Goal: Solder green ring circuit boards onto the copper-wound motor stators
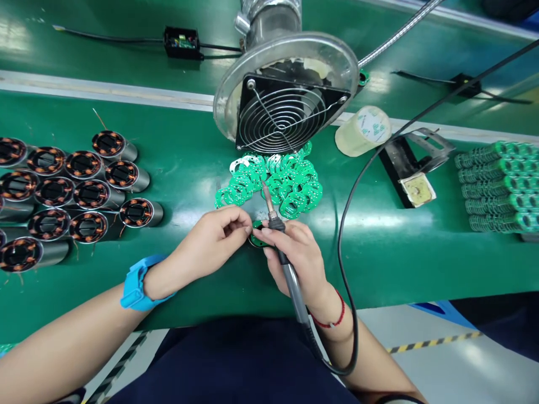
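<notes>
My right hand (297, 252) is closed around a soldering iron (295, 286), whose tip points away from me toward a pile of green ring-shaped circuit boards (290, 179). Its thumb and forefinger also reach the rim of a motor stator with a green board (257, 234) on top, which stands between my hands. My left hand (219, 238) is pinched at the left edge of that board. Whatever lies between its fingertips is too small to make out. Both hands partly hide the stator.
Several wound stators (138, 212) stand in rows at left. A fume extractor fan (280, 115) hangs over the board pile. To the right are a tape roll (362, 132), an iron stand with sponge (416, 188) and stacked green boards (501, 188). The iron's black cable (347, 224) loops at right.
</notes>
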`<act>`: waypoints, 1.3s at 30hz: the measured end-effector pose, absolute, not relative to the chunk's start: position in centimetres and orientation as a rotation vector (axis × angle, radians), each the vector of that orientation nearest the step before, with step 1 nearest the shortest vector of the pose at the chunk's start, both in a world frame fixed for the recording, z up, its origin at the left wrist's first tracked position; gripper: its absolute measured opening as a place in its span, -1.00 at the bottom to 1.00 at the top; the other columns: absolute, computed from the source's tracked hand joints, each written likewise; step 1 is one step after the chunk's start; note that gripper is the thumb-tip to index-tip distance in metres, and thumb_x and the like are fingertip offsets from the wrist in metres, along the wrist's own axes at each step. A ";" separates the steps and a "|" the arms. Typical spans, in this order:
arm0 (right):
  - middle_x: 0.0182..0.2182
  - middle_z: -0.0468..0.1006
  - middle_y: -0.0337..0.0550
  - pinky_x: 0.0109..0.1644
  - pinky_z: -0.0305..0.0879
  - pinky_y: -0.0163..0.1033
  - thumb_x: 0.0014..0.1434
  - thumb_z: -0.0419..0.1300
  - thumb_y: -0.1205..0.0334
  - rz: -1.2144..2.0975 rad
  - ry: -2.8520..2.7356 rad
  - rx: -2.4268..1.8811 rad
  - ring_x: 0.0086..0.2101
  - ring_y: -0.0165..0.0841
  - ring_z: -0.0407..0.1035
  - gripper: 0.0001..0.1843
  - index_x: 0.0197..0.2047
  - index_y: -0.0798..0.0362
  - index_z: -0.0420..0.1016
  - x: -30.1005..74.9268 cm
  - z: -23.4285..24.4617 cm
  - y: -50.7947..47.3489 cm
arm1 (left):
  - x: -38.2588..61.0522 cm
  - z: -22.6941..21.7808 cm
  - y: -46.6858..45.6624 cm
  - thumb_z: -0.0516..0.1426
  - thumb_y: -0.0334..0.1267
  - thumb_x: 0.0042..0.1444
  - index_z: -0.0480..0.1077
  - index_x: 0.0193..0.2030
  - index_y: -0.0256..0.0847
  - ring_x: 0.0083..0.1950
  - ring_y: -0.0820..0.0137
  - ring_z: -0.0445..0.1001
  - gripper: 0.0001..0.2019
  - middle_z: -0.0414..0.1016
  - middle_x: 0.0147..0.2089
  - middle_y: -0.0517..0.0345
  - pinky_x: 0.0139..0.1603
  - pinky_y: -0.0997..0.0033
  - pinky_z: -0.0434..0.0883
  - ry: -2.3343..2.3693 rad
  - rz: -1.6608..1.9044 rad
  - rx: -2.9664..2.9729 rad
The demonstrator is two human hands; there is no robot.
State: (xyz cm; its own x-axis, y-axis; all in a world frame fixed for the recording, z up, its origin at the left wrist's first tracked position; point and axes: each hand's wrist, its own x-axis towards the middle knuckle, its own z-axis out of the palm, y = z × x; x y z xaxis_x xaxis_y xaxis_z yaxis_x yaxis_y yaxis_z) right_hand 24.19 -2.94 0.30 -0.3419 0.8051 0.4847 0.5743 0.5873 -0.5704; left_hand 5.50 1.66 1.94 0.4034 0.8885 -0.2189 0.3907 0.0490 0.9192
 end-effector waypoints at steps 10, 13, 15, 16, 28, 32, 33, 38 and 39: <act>-0.52 0.56 -0.27 -0.43 0.44 -0.15 0.39 0.05 0.04 0.441 -1.594 -1.135 -0.59 -0.33 0.46 -0.67 0.11 -0.06 0.47 24.9 -0.5 -4.4 | 5.9 2.0 1.3 0.02 -0.41 0.09 0.26 -0.43 -0.17 -0.45 0.45 0.25 -0.89 0.30 -0.47 0.27 -0.42 0.44 0.19 1.308 0.555 1.824; -0.59 0.50 -0.29 -0.52 0.35 -0.20 0.39 0.02 0.04 0.463 -1.580 -1.071 -0.66 -0.37 0.35 -0.68 0.00 -0.04 0.52 25.1 -0.4 -4.5 | 5.9 1.9 1.2 0.02 -0.40 0.10 0.25 -0.44 -0.16 -0.45 0.45 0.25 -0.88 0.29 -0.47 0.27 -0.42 0.43 0.20 1.328 0.560 1.840; -0.60 0.49 -0.29 -0.54 0.31 -0.22 0.37 0.05 0.06 0.481 -1.592 -1.056 -0.66 -0.38 0.33 -0.71 -0.05 -0.03 0.53 25.1 -0.1 -4.4 | 6.0 1.9 1.2 0.02 -0.40 0.10 0.24 -0.44 -0.15 -0.45 0.44 0.26 -0.87 0.29 -0.47 0.27 -0.42 0.43 0.21 1.333 0.562 1.848; -0.61 0.49 -0.29 -0.54 0.30 -0.22 0.37 0.06 0.07 0.488 -1.595 -1.054 -0.66 -0.38 0.33 -0.73 -0.06 -0.03 0.53 25.0 0.0 -4.3 | 6.1 1.9 1.2 0.02 -0.40 0.10 0.24 -0.44 -0.15 -0.45 0.44 0.26 -0.87 0.29 -0.48 0.27 -0.42 0.43 0.22 1.334 0.563 1.854; -0.24 0.71 -0.17 -0.14 0.52 -0.07 0.39 0.06 0.23 0.512 -1.704 -1.140 -0.26 -0.25 0.61 -0.59 0.27 -0.10 0.28 24.6 -0.1 -3.8 | 6.2 2.1 1.0 0.01 -0.42 0.12 0.22 -0.43 -0.15 -0.43 0.43 0.27 -0.87 0.29 -0.45 0.25 -0.38 0.42 0.25 1.358 0.544 2.008; 0.14 0.55 -0.01 0.17 0.39 0.11 0.24 0.10 0.40 0.639 -2.077 -1.135 0.20 -0.12 0.37 -0.43 0.30 -0.06 0.22 24.3 0.3 -2.9 | 6.3 1.9 1.0 0.01 -0.38 0.14 0.19 -0.44 -0.14 -0.39 0.40 0.32 -0.86 0.32 -0.42 0.22 -0.34 0.40 0.28 1.355 0.540 2.015; 0.17 0.52 0.01 0.19 0.37 0.13 0.22 0.09 0.44 0.658 -2.123 -1.114 0.23 -0.11 0.33 -0.38 0.32 -0.05 0.18 24.3 0.3 -2.7 | 6.3 1.8 0.9 0.00 -0.38 0.15 0.19 -0.44 -0.14 -0.38 0.39 0.33 -0.86 0.32 -0.42 0.22 -0.33 0.39 0.28 1.354 0.543 2.011; 0.01 0.57 -0.03 0.02 0.48 0.05 0.26 0.12 0.40 0.701 -2.104 -1.210 -0.03 -0.15 0.46 -0.40 0.33 -0.10 0.18 24.4 0.2 -2.6 | 5.9 2.0 1.1 0.00 -0.36 0.17 0.28 -0.34 -0.16 -0.32 0.36 0.39 -0.91 0.40 -0.34 0.18 -0.28 0.35 0.32 1.352 0.467 1.865; -0.02 0.57 -0.02 -0.01 0.49 0.05 0.27 0.17 0.35 0.673 -2.092 -1.245 -0.08 -0.15 0.46 -0.43 0.32 -0.09 0.21 24.5 0.1 -2.6 | 5.7 2.1 1.2 -0.01 -0.34 0.19 0.31 -0.29 -0.17 -0.31 0.36 0.40 -0.91 0.43 -0.32 0.17 -0.28 0.34 0.32 1.330 0.424 1.813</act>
